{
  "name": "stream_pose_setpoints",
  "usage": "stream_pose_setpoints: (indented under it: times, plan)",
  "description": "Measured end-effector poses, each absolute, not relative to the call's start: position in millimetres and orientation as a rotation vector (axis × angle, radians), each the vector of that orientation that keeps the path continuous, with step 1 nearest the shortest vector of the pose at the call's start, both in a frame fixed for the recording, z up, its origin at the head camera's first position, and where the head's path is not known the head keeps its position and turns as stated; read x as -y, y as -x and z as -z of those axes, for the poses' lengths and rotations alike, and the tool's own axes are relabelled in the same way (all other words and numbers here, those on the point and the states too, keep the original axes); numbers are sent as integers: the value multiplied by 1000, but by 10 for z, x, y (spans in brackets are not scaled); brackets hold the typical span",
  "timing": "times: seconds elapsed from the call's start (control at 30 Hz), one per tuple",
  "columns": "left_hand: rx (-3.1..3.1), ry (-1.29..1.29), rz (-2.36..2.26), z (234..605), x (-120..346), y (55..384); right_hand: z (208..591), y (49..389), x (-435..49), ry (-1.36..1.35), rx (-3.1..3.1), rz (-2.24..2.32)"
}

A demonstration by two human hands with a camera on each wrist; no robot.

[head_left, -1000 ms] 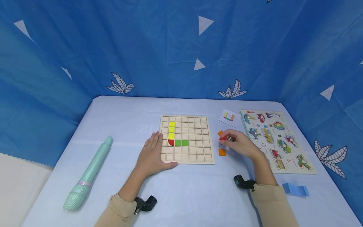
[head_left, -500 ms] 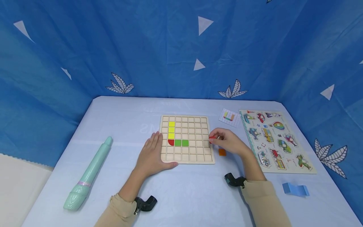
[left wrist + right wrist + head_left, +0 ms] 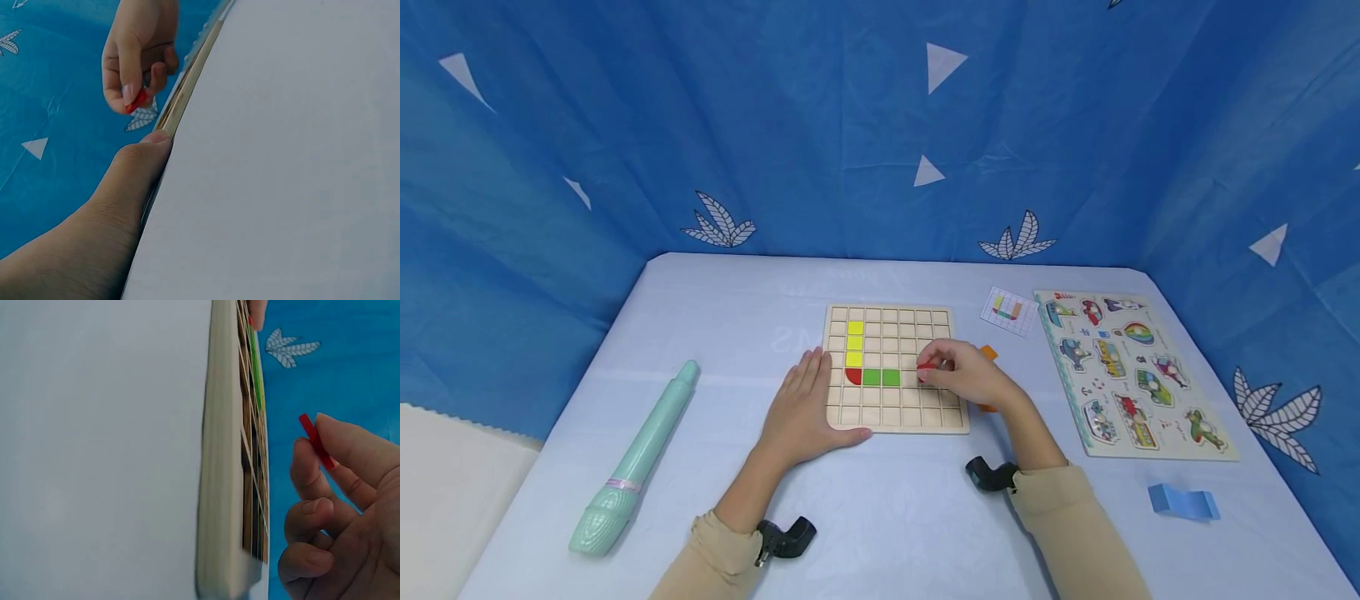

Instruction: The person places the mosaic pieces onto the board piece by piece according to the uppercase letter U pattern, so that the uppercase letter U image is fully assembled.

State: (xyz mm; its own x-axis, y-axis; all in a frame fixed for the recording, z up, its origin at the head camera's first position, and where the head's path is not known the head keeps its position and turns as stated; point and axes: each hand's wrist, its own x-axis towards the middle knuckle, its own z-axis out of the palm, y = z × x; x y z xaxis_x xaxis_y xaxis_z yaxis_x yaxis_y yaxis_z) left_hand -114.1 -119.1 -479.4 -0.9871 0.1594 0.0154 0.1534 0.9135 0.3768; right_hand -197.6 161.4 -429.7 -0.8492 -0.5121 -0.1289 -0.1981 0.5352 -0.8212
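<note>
A wooden grid board (image 3: 880, 417) lies mid-table. Set in its cells are three yellow square tiles (image 3: 854, 342) in a column, a red round-cornered tile (image 3: 853, 377) below them and two green tiles (image 3: 881, 377) to the right. My left hand (image 3: 801, 417) rests flat at the board's left edge, its thumb along the near edge. Over the board's right part, my right hand (image 3: 966, 371) pinches another red tile (image 3: 317, 442) between thumb and index finger. In the right wrist view this tile is edge-on, apart from the board. Orange tiles (image 3: 989, 352) lie partly hidden behind the right hand.
A small pattern card (image 3: 1009, 311) lies beyond the orange tiles. Right of it is a picture puzzle board (image 3: 1120, 367), with a blue curved piece (image 3: 1183, 502) nearer me. A mint-green toy microphone (image 3: 636, 458) lies at left. Blue curtain (image 3: 850, 125) surrounds the table.
My right hand has carried the red tile leftward from beside the orange tiles to over the board's right part. My left hand has stayed in place.
</note>
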Motion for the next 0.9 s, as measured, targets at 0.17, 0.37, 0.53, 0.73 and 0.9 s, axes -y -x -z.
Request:
stream_pose_setpoints:
  times: [0.17,0.37,0.53,0.73,0.9]
  plan:
    - [-3060,-252,-588,4795,1190,1142,4335,1970,-1475,564,-2459,1187]
    - [-3056,-256,-585,4785,1187,1142,4338,1968,-1389,568,-2493,1146]
    - [-3055,-260,-575,4784,1186,1145,4349,1968,-1363,572,-2505,1140]
    - [-3058,-261,-576,4783,1188,1144,4376,1981,-1339,571,-2520,1119]
    - [-3059,-261,-573,4788,1189,1144,4398,1988,-1331,570,-2532,1106]
